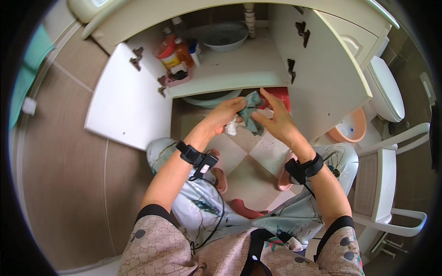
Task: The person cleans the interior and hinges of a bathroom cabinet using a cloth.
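My left hand (226, 112) grips a crumpled blue-green cloth or soft wrapper (249, 119) in front of the cabinet's lower opening. A white crumpled wad (231, 127), tissue or cloth, sticks out below the same hand's fingers. My right hand (281, 120) is at the right side of the blue-green piece, thumb and index finger spread. Its thumb tip overlaps the piece's edge; whether it presses there is unclear. Behind the hands, a red plastic item (280, 96) and a pale basin (214, 100) show partly beneath the cabinet.
White cabinet doors stand open at left (129, 100) and right (328, 72). On the cabinet shelf (238, 65) are a grey basin (226, 38), several bottles (184, 53) and a pink basket (179, 80). An orange tub (359, 126), toilet (386, 88) and white plastic chair (376, 186) stand at right.
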`<state>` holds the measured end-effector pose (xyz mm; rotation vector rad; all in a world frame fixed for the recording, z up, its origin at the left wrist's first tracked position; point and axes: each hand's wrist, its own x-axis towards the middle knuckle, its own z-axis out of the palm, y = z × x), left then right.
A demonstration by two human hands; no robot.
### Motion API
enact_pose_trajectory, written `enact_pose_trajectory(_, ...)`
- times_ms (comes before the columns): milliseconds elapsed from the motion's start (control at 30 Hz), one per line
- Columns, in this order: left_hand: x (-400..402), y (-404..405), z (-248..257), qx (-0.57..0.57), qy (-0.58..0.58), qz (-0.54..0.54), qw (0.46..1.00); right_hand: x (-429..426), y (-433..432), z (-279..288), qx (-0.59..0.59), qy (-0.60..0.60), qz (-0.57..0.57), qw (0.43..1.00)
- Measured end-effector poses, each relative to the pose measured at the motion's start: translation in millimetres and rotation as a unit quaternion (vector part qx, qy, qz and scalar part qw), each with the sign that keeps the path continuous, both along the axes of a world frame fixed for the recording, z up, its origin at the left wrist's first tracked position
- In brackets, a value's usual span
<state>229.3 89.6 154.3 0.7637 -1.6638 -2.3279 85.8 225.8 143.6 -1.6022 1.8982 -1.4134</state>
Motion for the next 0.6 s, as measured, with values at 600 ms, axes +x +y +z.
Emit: enact_pose_trajectory(600,65,-41,4,0.207,0.089,0.244,0.943,84,-77,80,-0.088,-0.016,-0.091,0.992)
